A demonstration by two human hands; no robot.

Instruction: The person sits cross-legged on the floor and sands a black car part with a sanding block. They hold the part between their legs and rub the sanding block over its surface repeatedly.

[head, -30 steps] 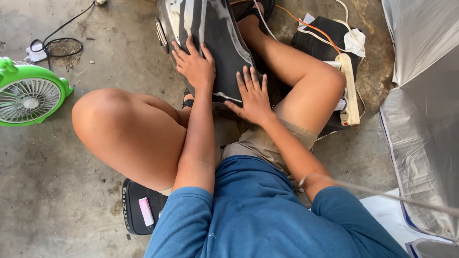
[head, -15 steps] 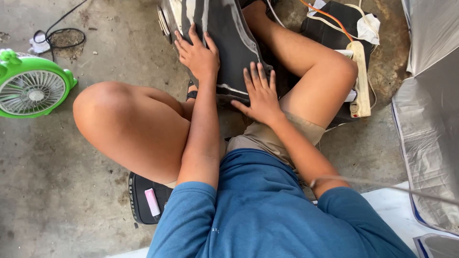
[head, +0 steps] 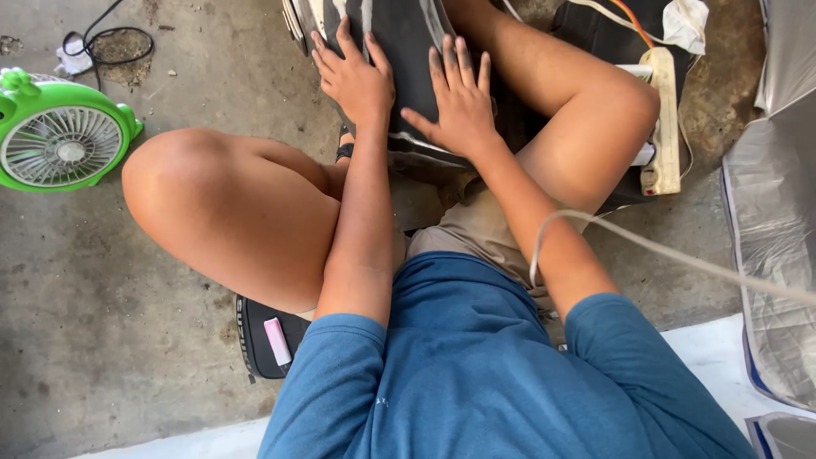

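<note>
1. A dark, smooth, rounded panel (head: 406, 51), seemingly moulded plastic or rubber with pale, worn streaks along its edges, lies on the concrete floor (head: 102, 280) between the person's folded legs, at the top middle of the head view.
2. The left hand (head: 355, 78) lies flat on the panel's left part, fingers spread and palm down, gripping nothing.
3. The right hand (head: 463, 104) lies just beside it on the panel's right part, also flat with fingers spread; its fingertips look smudged dark.
4. The two hands are close, thumbs near each other, though whether they touch is unclear.
5. Bare knees flank the panel; beige shorts (head: 476, 229) and a blue knit shirt (head: 476, 374) fill the lower view.
6. A thin, pale cable (head: 663, 251) curves across the right forearm and runs off to the right.
7. A long, off-white power strip (head: 663, 119) lies beside the right knee on a dark mat, with orange and white wires above it.
8. A round, bright green plastic fan (head: 61, 136) with a white ribbed grille stands on the floor at far left, well apart from the hands.
9. A black coiled cord (head: 115, 42) lies above the fan.
10. A black ridged sandal (head: 259, 336) carrying a small pink stick-shaped object (head: 278, 342) sits under the left thigh.
11. Grey, shiny sheeting (head: 778, 221) hangs along the right edge.
</note>
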